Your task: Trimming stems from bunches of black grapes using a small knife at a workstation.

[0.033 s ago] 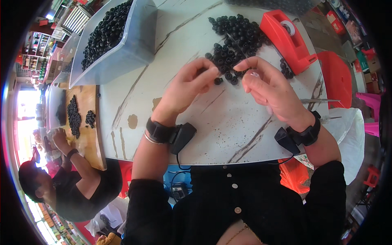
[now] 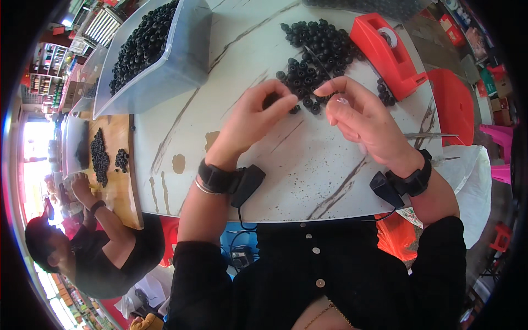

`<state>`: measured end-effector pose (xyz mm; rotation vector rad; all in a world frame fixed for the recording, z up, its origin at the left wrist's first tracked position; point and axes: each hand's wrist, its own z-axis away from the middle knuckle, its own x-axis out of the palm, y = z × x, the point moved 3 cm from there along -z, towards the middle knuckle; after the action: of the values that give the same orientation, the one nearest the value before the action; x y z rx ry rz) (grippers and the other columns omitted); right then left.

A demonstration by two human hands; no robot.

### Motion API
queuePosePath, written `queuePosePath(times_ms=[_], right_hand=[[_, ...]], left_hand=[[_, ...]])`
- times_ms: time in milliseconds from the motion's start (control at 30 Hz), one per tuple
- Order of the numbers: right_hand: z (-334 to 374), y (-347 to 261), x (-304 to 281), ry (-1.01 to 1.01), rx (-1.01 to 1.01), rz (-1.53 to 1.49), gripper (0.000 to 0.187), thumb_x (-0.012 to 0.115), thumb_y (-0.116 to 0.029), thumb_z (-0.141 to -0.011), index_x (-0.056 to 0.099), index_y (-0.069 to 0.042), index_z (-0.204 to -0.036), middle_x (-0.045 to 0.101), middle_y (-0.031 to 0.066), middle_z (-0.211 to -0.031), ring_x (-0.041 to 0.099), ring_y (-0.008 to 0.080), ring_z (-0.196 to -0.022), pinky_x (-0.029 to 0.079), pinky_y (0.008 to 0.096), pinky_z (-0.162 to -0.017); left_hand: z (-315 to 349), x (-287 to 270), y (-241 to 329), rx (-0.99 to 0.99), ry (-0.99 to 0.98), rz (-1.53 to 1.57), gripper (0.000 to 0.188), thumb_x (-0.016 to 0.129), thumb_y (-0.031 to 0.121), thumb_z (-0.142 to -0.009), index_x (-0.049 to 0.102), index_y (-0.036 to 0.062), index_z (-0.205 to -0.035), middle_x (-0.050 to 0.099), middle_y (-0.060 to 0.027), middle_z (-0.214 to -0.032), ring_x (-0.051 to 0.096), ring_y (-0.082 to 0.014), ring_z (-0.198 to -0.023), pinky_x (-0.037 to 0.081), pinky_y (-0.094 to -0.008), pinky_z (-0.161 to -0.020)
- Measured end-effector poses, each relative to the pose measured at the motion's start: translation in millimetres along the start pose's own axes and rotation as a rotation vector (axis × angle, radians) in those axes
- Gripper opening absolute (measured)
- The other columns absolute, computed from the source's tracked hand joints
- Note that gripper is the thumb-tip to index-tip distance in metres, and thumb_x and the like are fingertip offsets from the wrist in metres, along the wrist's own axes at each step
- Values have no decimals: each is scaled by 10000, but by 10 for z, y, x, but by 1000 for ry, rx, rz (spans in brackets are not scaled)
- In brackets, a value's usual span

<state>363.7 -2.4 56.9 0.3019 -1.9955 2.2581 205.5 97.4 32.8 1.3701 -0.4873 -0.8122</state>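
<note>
Small round black parts [image 2: 324,47], several with a hole in the middle, lie in a loose heap on the white marbled table [image 2: 258,181]. My left hand [image 2: 256,115] is curled at the near left of the heap. Its thumb and fingers close round a dark piece [image 2: 270,100], mostly hidden, that looks like one of these parts. Opposite it, my right hand [image 2: 363,118] pinches a slim pointed metal tool [image 2: 316,58], whose tip reaches up and left over the heap. I cannot make out the tool's exact kind. A whitish scrap [image 2: 342,101] shows at a right fingertip.
A clear plastic bin [image 2: 190,60] full of black parts stands back left. Beside the heap is a red tape dispenser [image 2: 388,55]. Thin metal tools [image 2: 432,135] lie at the right edge. A person [image 2: 104,242] works at a wooden table [image 2: 124,192] on the left.
My left hand has shifted very slightly, its fingertips turning a little. My right hand and the tool look almost unmoved.
</note>
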Motion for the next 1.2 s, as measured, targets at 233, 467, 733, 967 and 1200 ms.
queuePosePath(times_ms=[233, 467, 733, 967, 1200], right_hand=[[-1, 11, 5, 1, 0, -5, 245, 471, -159, -883, 458, -32, -1092, 475, -13, -744, 292, -13, -493, 226, 139, -426], [-4, 35, 4, -9, -14, 72, 228, 459, -178, -894, 462, -54, -1085, 478, -15, -752, 299, -17, -515, 227, 134, -437], [-7, 54, -4, 17, -36, 103, 220, 444, -181, -905, 453, -61, -1088, 483, -15, -749, 305, -18, -513, 224, 131, -432], [-10, 37, 15, -5, 22, -15, 253, 366, -225, -929, 450, -49, -1091, 488, 1, -728, 306, 5, -489, 234, 137, -432], [2, 49, 21, -14, 21, 59, 263, 362, -207, -927, 435, -55, -1130, 495, 8, -737, 316, 6, -502, 244, 137, -446]], left_hand=[[16, 86, 29, 248, 132, -655, 167, 652, 66, -716, 574, 28, -858, 474, 18, -659, 402, -63, -570, 353, -237, -522], [25, 154, 1, 112, -79, 240, 162, 581, 84, -815, 503, 46, -952, 562, -30, -759, 443, -48, -609, 336, -185, -491], [62, 305, 35, 33, -210, 681, 138, 505, 126, -886, 469, 61, -1002, 564, -64, -816, 326, -21, -536, 249, -158, -458], [27, 299, -83, 49, -119, 833, 118, 583, 121, -841, 527, 62, -926, 585, -40, -815, 403, -25, -595, 286, -146, -467], [55, 289, 5, 47, -78, 780, 103, 598, 32, -804, 556, 58, -894, 608, -43, -828, 432, -17, -563, 303, -139, -462]])
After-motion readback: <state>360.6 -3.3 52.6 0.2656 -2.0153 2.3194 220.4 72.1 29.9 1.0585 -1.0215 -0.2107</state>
